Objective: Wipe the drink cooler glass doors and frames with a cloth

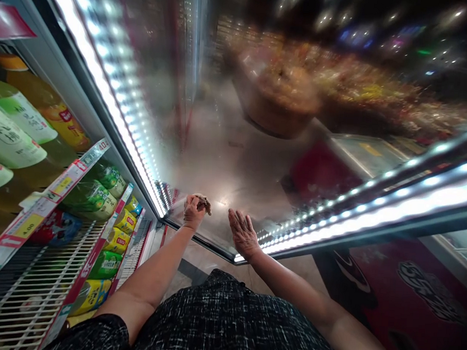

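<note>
My left hand (193, 214) is closed around a crumpled brown cloth (204, 203), held against the glass door (219, 143) near its lower left corner. My right hand (244, 235) has its fingers stretched out and nothing in it. It lies flat at the glass, just inside the lit lower right edge. The door stands swung out from a drinks fridge. Reflections and a hazy film show across the pane.
At left, fridge shelves hold large bottles (14, 134), smaller green bottles (89, 197) and several cans (116, 240). A wire shelf (58, 286) juts beside my left arm. LED strips (371, 217) line the door frame. A dark red chest unit (406, 286) stands at right.
</note>
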Demonstrator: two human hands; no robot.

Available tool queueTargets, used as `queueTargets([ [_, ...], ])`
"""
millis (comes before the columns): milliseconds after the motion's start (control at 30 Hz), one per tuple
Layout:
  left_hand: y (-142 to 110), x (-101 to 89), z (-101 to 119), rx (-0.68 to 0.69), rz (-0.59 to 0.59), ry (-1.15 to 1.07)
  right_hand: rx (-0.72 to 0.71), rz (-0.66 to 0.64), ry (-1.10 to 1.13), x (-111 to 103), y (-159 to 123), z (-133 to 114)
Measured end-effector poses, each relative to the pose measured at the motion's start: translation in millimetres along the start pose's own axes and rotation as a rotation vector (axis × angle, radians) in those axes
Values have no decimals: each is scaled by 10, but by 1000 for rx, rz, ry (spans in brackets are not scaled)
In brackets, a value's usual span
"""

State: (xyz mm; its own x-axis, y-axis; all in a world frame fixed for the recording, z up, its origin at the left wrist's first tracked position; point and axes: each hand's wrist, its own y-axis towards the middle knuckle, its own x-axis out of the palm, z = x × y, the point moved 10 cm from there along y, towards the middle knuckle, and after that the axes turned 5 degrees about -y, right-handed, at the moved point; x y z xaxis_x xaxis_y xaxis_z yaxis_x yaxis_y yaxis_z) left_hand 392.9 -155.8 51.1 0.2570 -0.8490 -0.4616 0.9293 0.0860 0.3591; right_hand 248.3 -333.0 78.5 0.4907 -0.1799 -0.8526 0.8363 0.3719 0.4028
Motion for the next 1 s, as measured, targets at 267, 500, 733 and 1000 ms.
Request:
queueTargets([
  [267, 17, -44, -32, -11, -17, 14, 20, 26, -33, 16, 42, -30],
  [500, 75, -119, -89, -35, 7, 24, 56, -71, -22, 65, 62, -123],
  [733, 106, -157, -128, -42, 9, 19, 16, -92, 3, 123, 131, -184],
  [1000, 126, -142, -176, -46, 2, 10, 25, -96, 1, 155, 106, -197],
])
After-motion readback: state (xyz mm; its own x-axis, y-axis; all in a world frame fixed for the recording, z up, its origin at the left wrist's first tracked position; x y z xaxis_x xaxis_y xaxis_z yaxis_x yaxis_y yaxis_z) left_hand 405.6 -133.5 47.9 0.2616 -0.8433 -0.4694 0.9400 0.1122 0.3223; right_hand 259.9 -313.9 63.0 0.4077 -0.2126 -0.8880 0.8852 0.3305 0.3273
